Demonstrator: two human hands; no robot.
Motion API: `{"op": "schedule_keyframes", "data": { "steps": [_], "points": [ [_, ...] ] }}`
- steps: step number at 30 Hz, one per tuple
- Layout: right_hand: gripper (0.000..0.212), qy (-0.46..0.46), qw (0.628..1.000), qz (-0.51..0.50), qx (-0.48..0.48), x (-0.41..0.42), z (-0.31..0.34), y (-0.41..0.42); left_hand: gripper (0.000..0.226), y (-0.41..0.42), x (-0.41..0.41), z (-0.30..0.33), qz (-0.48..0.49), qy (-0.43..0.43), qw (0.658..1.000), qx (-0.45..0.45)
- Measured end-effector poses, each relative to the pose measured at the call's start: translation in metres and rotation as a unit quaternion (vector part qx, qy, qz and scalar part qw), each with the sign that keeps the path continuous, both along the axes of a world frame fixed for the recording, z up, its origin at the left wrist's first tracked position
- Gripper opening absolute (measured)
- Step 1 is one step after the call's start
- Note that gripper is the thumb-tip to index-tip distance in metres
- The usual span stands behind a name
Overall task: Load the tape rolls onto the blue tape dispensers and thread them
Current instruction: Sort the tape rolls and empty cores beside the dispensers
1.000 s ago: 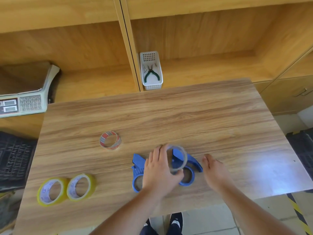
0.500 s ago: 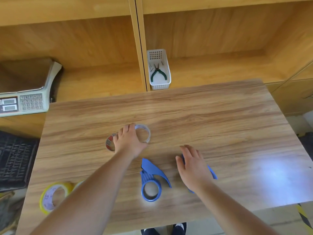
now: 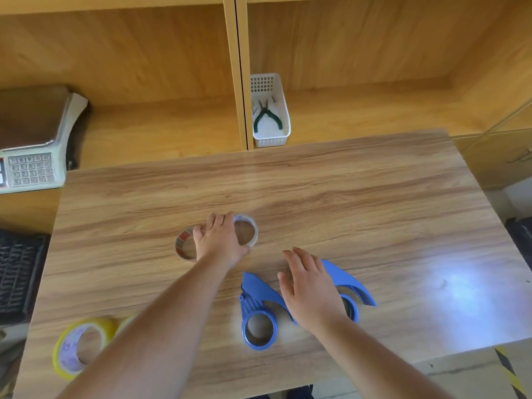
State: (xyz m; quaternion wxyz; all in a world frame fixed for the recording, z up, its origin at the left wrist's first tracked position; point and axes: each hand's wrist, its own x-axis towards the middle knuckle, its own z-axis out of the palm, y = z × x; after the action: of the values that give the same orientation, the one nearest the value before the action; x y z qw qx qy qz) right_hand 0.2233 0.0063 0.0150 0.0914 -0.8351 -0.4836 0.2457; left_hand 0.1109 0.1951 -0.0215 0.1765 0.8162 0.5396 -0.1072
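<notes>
From the head view, the left hand (image 3: 220, 240) lies over the near rim of a clear tape roll (image 3: 246, 232) that sits flat on the bench (image 3: 359, 197), fingers draped on it with the thumb at its near edge; it looks like a loose hold, though I cannot tell whether the roll is truly gripped or only touched. Just to its left, partly under the fingers, lies a red-patterned tape roll (image 3: 184, 245). The right hand (image 3: 309, 289) is spread and slack, palm down, hovering over or resting on the right blue dispenser (image 3: 349, 286); contact is hidden. The left blue dispenser (image 3: 257, 309) lies free beside it, its ring empty, and neither dispenser carries tape. A yellow tape roll (image 3: 80, 345) waits at the near left corner, with a second one mostly hidden behind the forearm. To do this step well, I would settle on one roll, pinch it across its rim, and have the right hand pin a dispenser flat so the hub does not skate on the smooth wood. Check the winding direction first, so the free end feeds toward the pointed blade end.
</notes>
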Motion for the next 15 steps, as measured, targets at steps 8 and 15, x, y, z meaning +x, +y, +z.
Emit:
{"op": "schedule_keyframes", "data": {
  "steps": [8,15],
  "points": [
    [0.056,0.017,1.0,0.013,0.009,-0.018,0.015,0.001,0.087,-0.038,-0.038,0.018,0.052,-0.142,0.987,0.05],
    [0.054,0.027,0.995,0.096,0.027,-0.083,0.029,0.012,0.095,-0.106,-0.137,0.029,0.144,-0.153,0.975,0.066]
  ]
}}
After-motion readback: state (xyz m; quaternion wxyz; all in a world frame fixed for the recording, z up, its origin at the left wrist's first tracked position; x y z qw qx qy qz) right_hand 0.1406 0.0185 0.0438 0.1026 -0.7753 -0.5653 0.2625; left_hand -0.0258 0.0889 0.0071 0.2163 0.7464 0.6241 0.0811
